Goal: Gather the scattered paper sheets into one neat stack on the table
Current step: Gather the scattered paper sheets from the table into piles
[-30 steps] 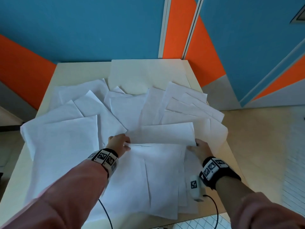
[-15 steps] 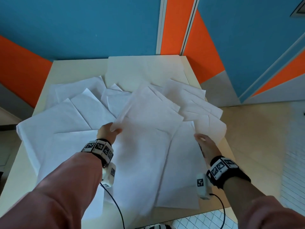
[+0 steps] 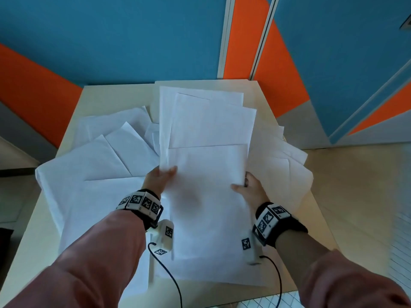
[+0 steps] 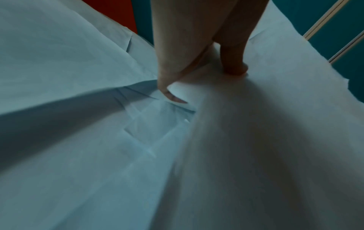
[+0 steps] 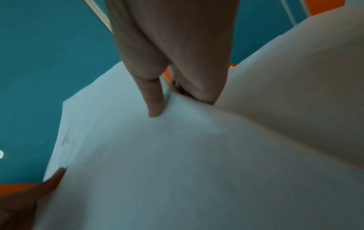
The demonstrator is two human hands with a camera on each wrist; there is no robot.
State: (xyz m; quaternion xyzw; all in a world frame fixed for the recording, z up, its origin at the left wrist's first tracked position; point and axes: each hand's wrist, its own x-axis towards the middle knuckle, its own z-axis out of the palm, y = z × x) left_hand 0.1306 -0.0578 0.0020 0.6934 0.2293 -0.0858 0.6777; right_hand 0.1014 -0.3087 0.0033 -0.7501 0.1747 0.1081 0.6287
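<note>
A: Where's the bundle [image 3: 206, 174]?

B: Lifted over the table's [image 3: 115, 94] middle, long axis toward the far edge. Left hand [image 3: 160, 181] and right hand [image 3: 249, 192] pinch opposite sides.

A: Loose sheets [image 3: 93, 165]?

B: Mostly toward the left edge, nearest the left hand.

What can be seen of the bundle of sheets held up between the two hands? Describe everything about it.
The bundle of sheets is plain white paper, several sheets loosely overlapped, their far edges fanned and uneven. It is lifted and tilted up off the table, above the other scattered sheets. The left hand pinches its left edge, thumb on top; the right hand grips its right edge the same way. Its near part is blurred; no print or marks show.
</note>
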